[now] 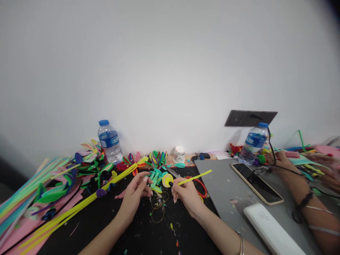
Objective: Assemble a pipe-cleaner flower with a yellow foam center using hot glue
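Note:
My left hand (136, 189) is half curled, its fingers bent but apart, beside a small pile of teal pipe-cleaner pieces (156, 177). A yellow-green piece (156, 189) lies close to its fingertips; I see nothing gripped there. Between thumb and fingers, my right hand (186, 194) pinches a yellow pipe cleaner (168, 180). One end of it is wound into a flat round coil facing me. The straight tail (198, 176) sticks out to the right above the hand. Below the hands, thin wire loops (158, 212) lie on the black mat (148, 237).
Long yellow pipe cleaners (87, 200) and a multicoloured bundle (29, 191) lie left. Bottles (110, 141) (253, 143) and a paper cup (179, 154) line the wall. Red-handled scissors (203, 187), a phone (257, 184) and a white device (273, 230) sit right, near another person's arm (300, 187).

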The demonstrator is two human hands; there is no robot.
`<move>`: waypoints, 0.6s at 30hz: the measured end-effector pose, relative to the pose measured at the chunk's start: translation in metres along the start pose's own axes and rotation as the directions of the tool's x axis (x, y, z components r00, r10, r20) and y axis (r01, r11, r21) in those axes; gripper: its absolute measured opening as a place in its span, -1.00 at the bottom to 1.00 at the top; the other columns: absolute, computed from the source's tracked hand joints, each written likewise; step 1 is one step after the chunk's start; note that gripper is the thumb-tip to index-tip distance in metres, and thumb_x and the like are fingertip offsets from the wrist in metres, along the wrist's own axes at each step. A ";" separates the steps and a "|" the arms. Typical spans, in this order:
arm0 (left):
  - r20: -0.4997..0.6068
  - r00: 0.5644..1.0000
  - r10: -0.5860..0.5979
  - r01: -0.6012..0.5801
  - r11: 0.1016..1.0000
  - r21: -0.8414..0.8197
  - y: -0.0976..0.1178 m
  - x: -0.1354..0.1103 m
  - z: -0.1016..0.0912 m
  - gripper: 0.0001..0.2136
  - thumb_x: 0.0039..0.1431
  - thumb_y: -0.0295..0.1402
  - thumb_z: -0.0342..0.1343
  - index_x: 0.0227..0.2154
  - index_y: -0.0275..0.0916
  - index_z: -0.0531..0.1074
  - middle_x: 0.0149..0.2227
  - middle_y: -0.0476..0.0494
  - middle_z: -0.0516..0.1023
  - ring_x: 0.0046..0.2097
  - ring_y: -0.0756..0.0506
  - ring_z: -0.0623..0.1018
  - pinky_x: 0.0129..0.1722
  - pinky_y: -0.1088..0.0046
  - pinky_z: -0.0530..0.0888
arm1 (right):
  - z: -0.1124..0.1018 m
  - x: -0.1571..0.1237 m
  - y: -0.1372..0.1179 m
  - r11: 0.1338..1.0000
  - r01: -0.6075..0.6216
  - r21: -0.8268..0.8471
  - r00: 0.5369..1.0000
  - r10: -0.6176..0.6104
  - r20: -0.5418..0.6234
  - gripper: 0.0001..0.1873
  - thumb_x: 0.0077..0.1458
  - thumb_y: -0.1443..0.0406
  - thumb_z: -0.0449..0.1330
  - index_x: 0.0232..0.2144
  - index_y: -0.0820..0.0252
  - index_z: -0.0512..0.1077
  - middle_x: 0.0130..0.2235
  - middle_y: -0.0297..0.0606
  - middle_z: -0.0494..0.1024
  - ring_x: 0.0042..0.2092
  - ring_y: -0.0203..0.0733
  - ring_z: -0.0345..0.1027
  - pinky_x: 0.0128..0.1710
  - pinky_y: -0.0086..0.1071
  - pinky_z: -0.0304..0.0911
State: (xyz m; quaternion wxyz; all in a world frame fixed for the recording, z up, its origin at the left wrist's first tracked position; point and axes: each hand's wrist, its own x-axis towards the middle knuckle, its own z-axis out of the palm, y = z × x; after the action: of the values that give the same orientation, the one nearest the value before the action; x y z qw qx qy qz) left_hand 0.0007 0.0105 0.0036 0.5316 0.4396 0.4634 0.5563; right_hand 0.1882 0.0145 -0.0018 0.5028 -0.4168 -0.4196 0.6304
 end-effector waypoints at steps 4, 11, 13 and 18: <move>-0.006 0.999 -0.034 0.034 0.999 0.025 -0.001 0.001 -0.001 -0.59 0.02 -0.06 0.16 -0.16 -0.24 0.34 -0.30 -0.07 0.50 -0.48 -0.03 0.52 -0.44 0.37 0.50 | 0.000 0.000 -0.001 1.000 0.009 -0.017 1.000 -0.009 0.008 -0.77 -0.16 0.22 0.31 -0.59 0.23 0.36 -0.68 -0.41 0.41 -0.69 -0.39 0.20 -0.66 -0.50 0.14; -0.036 0.999 -0.024 0.026 0.998 0.055 -0.002 0.003 -0.001 -0.57 -0.06 -0.08 0.22 -0.19 -0.25 0.36 -0.32 -0.12 0.57 -0.43 -0.06 0.55 -0.42 0.38 0.53 | 0.000 -0.001 -0.001 0.998 0.004 -0.065 1.000 -0.002 0.022 -0.77 -0.14 0.22 0.28 -0.62 0.23 0.35 -0.70 -0.43 0.39 -0.70 -0.41 0.19 -0.66 -0.50 0.16; -0.036 0.999 -0.020 0.023 0.998 0.065 -0.001 0.003 -0.001 -0.56 -0.08 -0.10 0.24 -0.19 -0.26 0.36 -0.32 -0.12 0.57 -0.42 -0.07 0.56 -0.42 0.38 0.53 | 0.000 -0.001 0.000 0.998 -0.001 -0.056 1.000 0.002 0.012 -0.78 -0.16 0.23 0.29 -0.60 0.23 0.35 -0.70 -0.43 0.39 -0.70 -0.40 0.19 -0.66 -0.51 0.16; -0.048 0.999 -0.005 0.010 0.993 0.118 -0.003 0.005 -0.002 -0.56 -0.16 -0.16 0.30 -0.22 -0.25 0.37 -0.42 -0.03 0.55 -0.46 -0.06 0.55 -0.45 0.41 0.51 | 0.000 0.000 0.002 0.999 0.007 -0.043 1.000 -0.007 0.018 -0.78 -0.15 0.22 0.29 -0.56 0.23 0.35 -0.71 -0.45 0.38 -0.71 -0.40 0.18 -0.67 -0.50 0.16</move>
State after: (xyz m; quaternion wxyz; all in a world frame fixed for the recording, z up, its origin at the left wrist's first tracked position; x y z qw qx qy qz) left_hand -0.0010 0.0156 0.0002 0.4955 0.4550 0.5097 0.5364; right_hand 0.1875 0.0141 -0.0038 0.4922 -0.4204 -0.4389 0.6231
